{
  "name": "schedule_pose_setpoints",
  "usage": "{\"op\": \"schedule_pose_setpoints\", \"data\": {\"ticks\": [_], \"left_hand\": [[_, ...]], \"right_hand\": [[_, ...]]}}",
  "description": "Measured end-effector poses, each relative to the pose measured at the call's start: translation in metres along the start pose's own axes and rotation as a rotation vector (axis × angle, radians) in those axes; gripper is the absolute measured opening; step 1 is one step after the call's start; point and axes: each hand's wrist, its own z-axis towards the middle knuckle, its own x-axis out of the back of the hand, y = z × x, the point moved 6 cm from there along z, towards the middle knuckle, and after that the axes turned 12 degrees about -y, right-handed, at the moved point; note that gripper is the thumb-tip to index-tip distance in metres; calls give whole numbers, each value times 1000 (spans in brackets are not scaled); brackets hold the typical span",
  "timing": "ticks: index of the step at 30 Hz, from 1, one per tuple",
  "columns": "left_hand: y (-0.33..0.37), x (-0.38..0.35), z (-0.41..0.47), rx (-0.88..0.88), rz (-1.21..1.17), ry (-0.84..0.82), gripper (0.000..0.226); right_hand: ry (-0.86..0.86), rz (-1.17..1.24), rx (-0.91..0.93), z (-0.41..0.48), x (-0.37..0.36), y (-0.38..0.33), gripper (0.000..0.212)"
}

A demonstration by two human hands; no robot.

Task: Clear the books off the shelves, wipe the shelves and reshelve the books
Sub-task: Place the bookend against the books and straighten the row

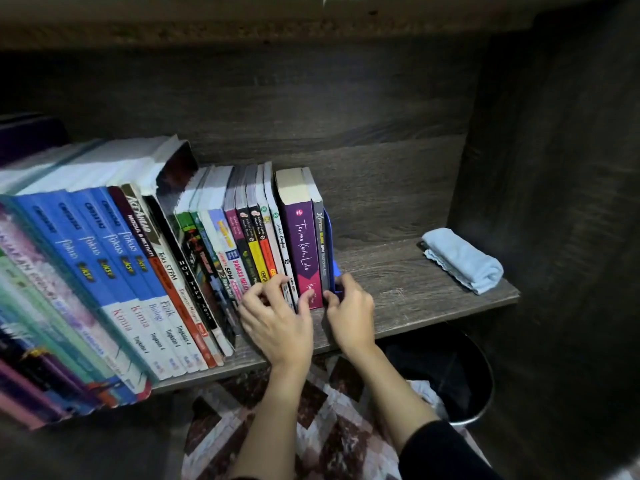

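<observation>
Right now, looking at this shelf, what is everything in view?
books: one long row, mostly blue, left and middle of shelf
purple book: one, near the row's right end
bookend: one, blue, against the last book
cloth: one, light blue, folded, shelf's right end
shelf: one, dark wood
bin: one, black, below shelf, right
left hand: fingertips on spines
right hand: pinching the bookend

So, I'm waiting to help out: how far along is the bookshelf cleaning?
Near the end, it seems. Done: the books stand in a row on the shelf, and the blue cloth lies folded at the right end. In hand: the left hand touches the last spines while the right hand holds the blue bookend against them. Left: probably just removing the cloth; other shelves are out of view.
</observation>
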Motion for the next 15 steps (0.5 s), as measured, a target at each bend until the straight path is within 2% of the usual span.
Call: {"op": "schedule_pose_setpoints", "data": {"ticks": [10,15], "left_hand": [[1,-6,-2,9,-1,-25,59],[6,6,-4,-28,-70,-33,31]], "right_hand": [[6,-2,15,1,1,4,19],[-151,21,11,7,6,8,30]]}}
